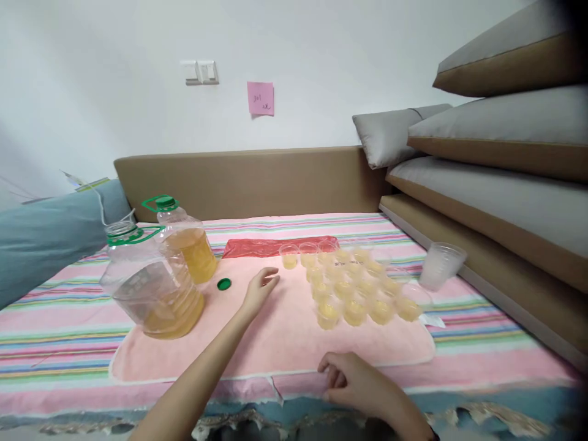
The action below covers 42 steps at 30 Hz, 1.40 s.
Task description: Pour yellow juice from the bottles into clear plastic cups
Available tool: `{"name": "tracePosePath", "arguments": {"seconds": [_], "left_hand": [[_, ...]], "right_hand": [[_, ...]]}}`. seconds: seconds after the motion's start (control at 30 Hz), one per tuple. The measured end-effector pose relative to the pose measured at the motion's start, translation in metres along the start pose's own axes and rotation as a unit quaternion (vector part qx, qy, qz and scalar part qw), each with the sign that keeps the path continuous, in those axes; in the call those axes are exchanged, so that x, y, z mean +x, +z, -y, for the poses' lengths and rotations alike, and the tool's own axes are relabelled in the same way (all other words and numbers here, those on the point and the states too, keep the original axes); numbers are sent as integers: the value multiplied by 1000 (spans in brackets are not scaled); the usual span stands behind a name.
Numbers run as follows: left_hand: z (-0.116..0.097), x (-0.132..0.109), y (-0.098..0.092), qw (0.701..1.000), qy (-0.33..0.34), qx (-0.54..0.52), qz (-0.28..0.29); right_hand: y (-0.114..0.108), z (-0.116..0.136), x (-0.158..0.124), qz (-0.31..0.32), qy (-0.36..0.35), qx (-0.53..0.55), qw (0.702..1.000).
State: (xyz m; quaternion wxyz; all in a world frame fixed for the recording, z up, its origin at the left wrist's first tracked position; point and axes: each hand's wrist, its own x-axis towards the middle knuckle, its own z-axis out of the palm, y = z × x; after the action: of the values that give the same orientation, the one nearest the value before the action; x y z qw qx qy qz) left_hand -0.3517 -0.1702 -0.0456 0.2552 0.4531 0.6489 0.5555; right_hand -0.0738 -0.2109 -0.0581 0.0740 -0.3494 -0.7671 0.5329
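My left hand (261,293) hovers over the pink cloth (285,349), a little left of a group of clear plastic cups (353,309) holding pale yellow liquid. Its thumb and fingers are apart, with nothing between them. Near the cloth's front edge is my right hand (349,381), its fingers curled in and no object showing in it. Two large clear jugs stand to the left, both partly filled with yellow liquid. The front jug (160,300) has an uncapped mouth; the rear jug (188,245) wears a green cap. A loose green cap (224,284) lies beside them.
A tilted stack of translucent cups (441,266) lies right of the filled cups. Red plastic film (252,247) is spread behind. Grey-brown cushions (496,184) pile up on the right, and a blue cushion (50,229) sits left. A pink note (260,98) sticks to the wall.
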Motion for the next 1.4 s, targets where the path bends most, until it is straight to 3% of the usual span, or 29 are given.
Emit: {"name": "tracePosePath", "arguments": {"seconds": [0.1,0.13,0.2,0.27,0.33,0.4,0.47,0.57,0.73,0.93,1.1,1.4], "left_hand": [[-13,-40,-15,999,-8,3,46],[-16,-50,-19,999,-8,4,54],[-18,-64,-25,998,-8,7,65],[-16,-71,-30,998,-12,25,61],[-13,-72,-32,997,-13,39,67],[-10,-71,-34,996,-11,49,73],[-8,-70,-33,997,-15,48,67],[-8,-71,-31,997,-27,34,56],[-5,-70,-30,998,-34,16,57],[6,-64,-34,998,-50,-5,39],[4,-66,-33,998,-54,-19,38],[0,-71,-34,998,-30,-45,28]], "right_hand": [[-24,3,-18,-22,-15,73,997],[-37,3,-25,-61,-18,83,995],[-70,1,-40,-200,-32,91,975],[-111,-5,-54,-371,-49,83,924],[-158,-14,-62,-501,-49,61,862],[-202,-24,-62,-581,-33,32,813],[-240,-34,-54,-614,-5,4,789],[-276,-46,-35,-603,32,-34,796],[-302,-61,-12,-565,70,-75,818],[-317,-69,2,-549,96,-118,822],[-324,-67,3,-538,115,-163,819],[-332,-36,-15,-522,115,-216,817]]}}
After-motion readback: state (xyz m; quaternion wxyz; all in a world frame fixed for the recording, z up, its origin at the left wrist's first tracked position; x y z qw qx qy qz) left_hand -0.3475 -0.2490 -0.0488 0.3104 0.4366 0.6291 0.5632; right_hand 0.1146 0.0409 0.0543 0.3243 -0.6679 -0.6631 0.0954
